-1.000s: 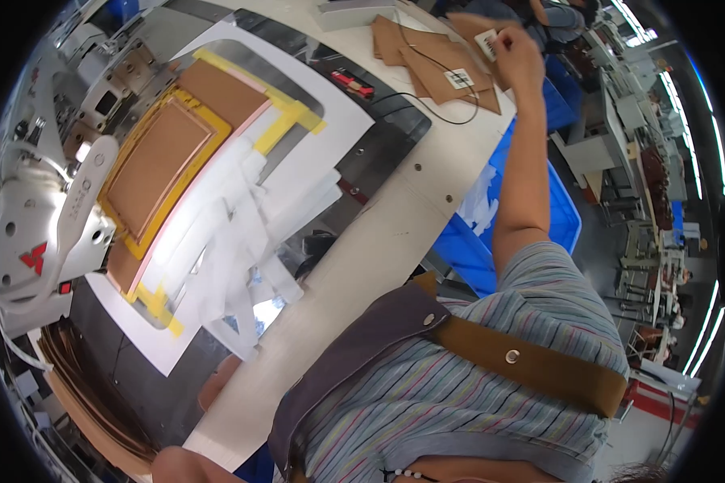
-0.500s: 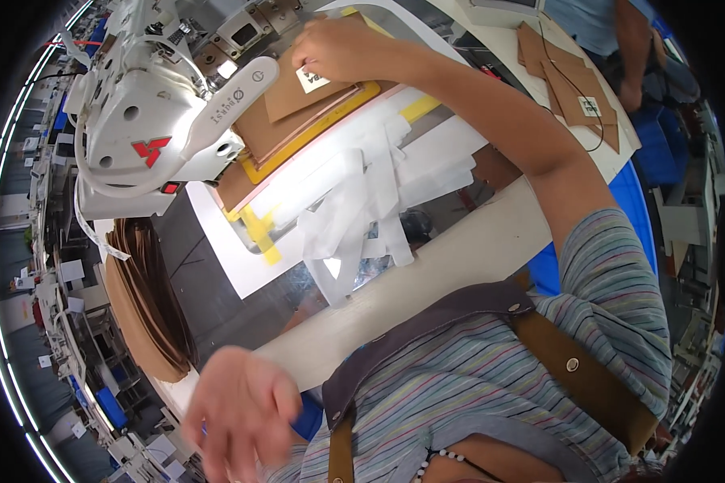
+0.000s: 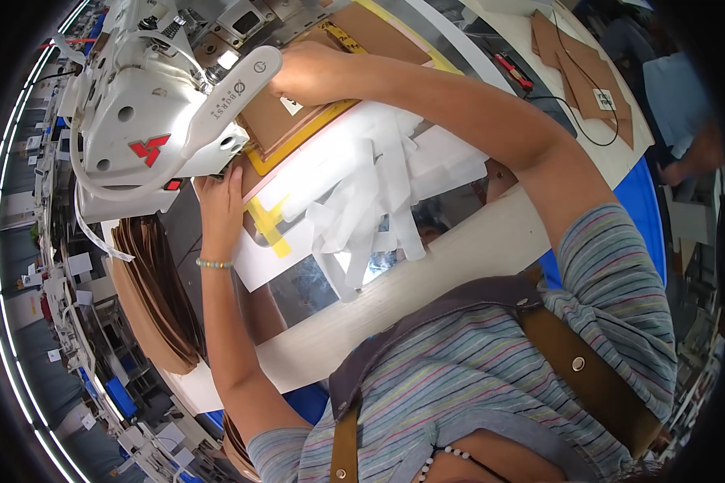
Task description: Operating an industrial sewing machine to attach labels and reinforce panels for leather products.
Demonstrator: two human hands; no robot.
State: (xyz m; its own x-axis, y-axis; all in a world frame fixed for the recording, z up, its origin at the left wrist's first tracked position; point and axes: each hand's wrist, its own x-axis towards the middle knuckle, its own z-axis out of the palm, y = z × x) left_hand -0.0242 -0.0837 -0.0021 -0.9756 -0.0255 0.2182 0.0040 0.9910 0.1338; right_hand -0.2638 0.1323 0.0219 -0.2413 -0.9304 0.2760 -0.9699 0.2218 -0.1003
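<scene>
brown panel (image 3: pixel 271 121) under right hand (image 3: pixel 312 74)

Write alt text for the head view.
Person's right hand on a white-labelled brown piece over a yellow frame; left hand near the frame's corner, beside a white machine. Overlapping white strips lie nearby.

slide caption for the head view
Right hand over a yellow frame, left hand beside a white machine.

Illumination: bright. Ceiling tubes (image 3: pixel 14 378) bow along the dark circular rim. Glare marks the glossy plate (image 3: pixel 379 266). Co-worker (image 3: pixel 685 105) at right: blurred.
</scene>
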